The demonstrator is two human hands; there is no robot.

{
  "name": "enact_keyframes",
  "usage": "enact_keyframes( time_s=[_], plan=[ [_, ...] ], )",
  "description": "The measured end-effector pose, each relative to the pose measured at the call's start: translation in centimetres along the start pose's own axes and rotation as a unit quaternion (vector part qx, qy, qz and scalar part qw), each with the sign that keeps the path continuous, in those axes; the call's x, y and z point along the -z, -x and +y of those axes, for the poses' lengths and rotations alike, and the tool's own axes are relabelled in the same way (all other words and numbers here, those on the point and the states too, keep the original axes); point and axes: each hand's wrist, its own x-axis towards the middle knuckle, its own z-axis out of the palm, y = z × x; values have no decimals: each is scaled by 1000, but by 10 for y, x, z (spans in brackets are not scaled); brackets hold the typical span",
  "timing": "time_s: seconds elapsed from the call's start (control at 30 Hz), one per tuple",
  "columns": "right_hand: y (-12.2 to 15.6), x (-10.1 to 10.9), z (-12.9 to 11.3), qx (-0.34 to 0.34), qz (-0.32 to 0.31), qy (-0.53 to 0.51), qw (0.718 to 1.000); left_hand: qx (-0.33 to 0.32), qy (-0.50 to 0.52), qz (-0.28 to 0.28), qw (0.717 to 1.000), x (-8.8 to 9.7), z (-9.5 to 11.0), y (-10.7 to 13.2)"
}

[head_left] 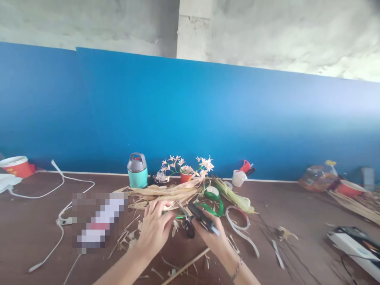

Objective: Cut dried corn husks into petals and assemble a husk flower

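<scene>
My right hand (214,233) is wrapped round a black glue gun (202,217), with a pale bluish stick showing at its back end. Beside it, scissors (189,227) with black handles lie on the table. My left hand (156,225) has its fingers curled and its thumb brought toward them; what they pinch, if anything, is too small to make out. A thin green strip (179,217) shows just right of that thumb. Behind both hands lies a pile of dry corn husks (172,192). A roll of green tape (213,192) sits right of the pile.
Pale husk flowers (204,164) stand in a red pot (186,177) by the blue partition (190,114). A teal flask (138,176), a white cup (238,178), a husk bundle (234,194) and a clear tape coil (237,219) surround the work. White cable (61,213) lies left.
</scene>
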Motion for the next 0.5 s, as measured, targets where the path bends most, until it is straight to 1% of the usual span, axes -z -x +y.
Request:
enact_keyframes(
  time_s=[0.03, 0.07, 0.13, 0.17, 0.2, 0.23, 0.27, 0.33, 0.4, 0.43, 0.5],
  plan=[
    [0, 3, -6, 9, 6, -19, 1000, -4, -3, -10, 1000, 0, 0, 0],
    [-1, 8, -14, 41, -21, -20, 999, -4, -4, -21, 1000, -1, 1, 1],
    [-2, 19, -28, 99, -149, 55, 982, 18, 6, -36, 999, -3, -1, 1],
    [-2, 26, -33, 105, -163, 106, 975, 42, 20, -38, 998, -5, -2, 0],
    [-3, 32, -34, 88, -174, 164, 967, 71, 41, -33, 996, -7, -4, 0],
    [-3, 39, -33, 51, -175, 223, 958, 105, 68, -27, 992, -10, -7, -1],
    [-3, 46, -28, -5, -176, 283, 943, 137, 98, -17, 985, -12, -10, -1],
    [-1, 61, -12, -103, -168, 383, 903, 190, 159, 13, 969, -16, -15, -2],
    [1, 73, 6, -173, -160, 435, 869, 227, 208, 28, 951, -18, -18, -3],
    [4, 79, 13, -210, -160, 454, 851, 243, 227, 27, 943, -18, -18, -3],
    [9, 85, 23, -251, -154, 475, 829, 269, 254, 15, 929, -17, -17, -2]
  ],
)
